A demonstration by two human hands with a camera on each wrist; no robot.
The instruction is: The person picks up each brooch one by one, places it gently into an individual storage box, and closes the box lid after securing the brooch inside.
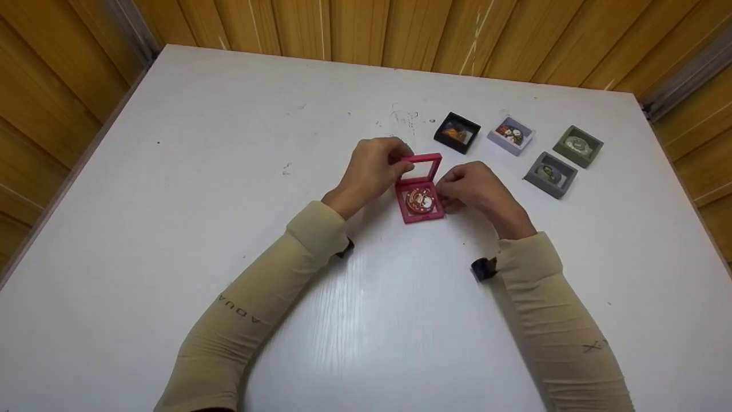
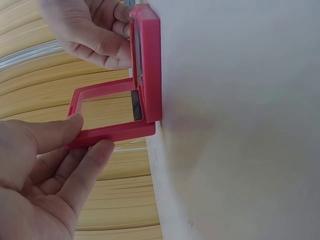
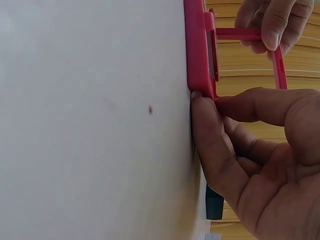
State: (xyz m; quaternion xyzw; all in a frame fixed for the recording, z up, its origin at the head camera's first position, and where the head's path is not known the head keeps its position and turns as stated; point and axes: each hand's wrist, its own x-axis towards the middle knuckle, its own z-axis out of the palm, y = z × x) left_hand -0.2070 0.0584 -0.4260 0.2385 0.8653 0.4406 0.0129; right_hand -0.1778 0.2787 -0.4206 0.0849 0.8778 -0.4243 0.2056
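A small red hinged display case rests on the white table with its lid raised. Inside its base lies a round red badge with a white figure on it. My left hand pinches the raised lid frame between thumb and fingers. Low on the opposite side, my right hand grips the edge of the case's base with thumb and index finger. The badge shows only edge-on in the wrist views.
Toward the back right stand several similar cases with items inside: a black case, a lilac case, a green case and a grey case. Wooden panelling borders the table's far edge.
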